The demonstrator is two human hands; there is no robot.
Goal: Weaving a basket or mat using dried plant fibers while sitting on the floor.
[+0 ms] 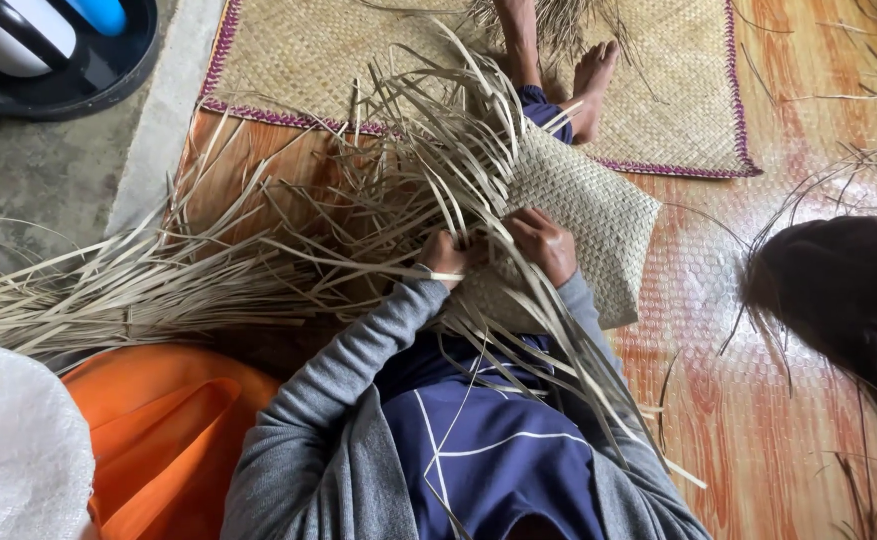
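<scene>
Woven panel (598,225) of pale dried leaf strips lies across the person's lap, its loose strips (258,265) fanning out leftward over the wood-patterned floor (748,400). Left hand (445,258) is closed on several strips at the panel's unfinished edge; right hand (543,243) presses curled fingers onto the weave just beside it. A finished mat (658,90) lies beyond.

The half-woven mat (588,215) lay across the person's lap, with both hands at its near edge: the left hand (445,258) beside the right hand (546,243), touching it. Loose strips (158,280) fanned out to the left over the floor (738,400). Beyond lay a finished mat (358,50) (someone's bare feet (588,85) rested on it). A bundle (18,450) sat at near left.
</scene>
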